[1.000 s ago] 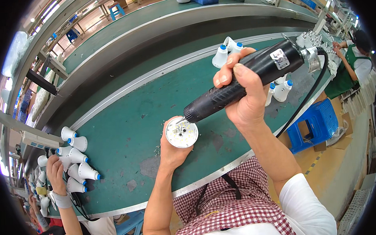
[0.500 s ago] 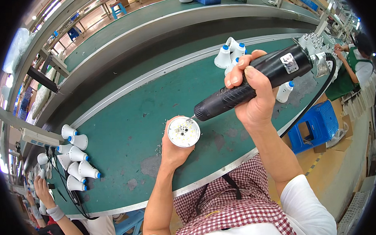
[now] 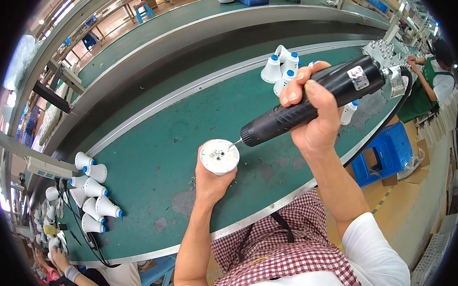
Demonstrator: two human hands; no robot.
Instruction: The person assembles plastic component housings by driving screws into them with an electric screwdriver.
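Note:
My left hand (image 3: pixel 210 181) is wrapped round a white LED bulb housing (image 3: pixel 218 157), its round face with small dark parts turned up. In my right hand (image 3: pixel 316 117) is a black electric screwdriver (image 3: pixel 273 124), slanting down to the left. Its thin metal bit (image 3: pixel 235 143) reaches the right side of the bulb's face; whether it sits on a screw is too small to tell. A cable (image 3: pixel 392 112) runs from the tool's back end.
White bulb housings with blue caps lie in a group (image 3: pixel 94 190) at left and another (image 3: pixel 272 70) beyond my right hand. The green worktop (image 3: pixel 153 145) has worn patches. A blue stool (image 3: pixel 390 150) stands at right. Co-workers sit at both ends; one person's hand (image 3: pixel 59 257) shows lower left.
The bulb in my left hand has shifted slightly up and left and tilted. My right hand with the screwdriver has moved a little right. The co-worker's hand at lower left has dropped.

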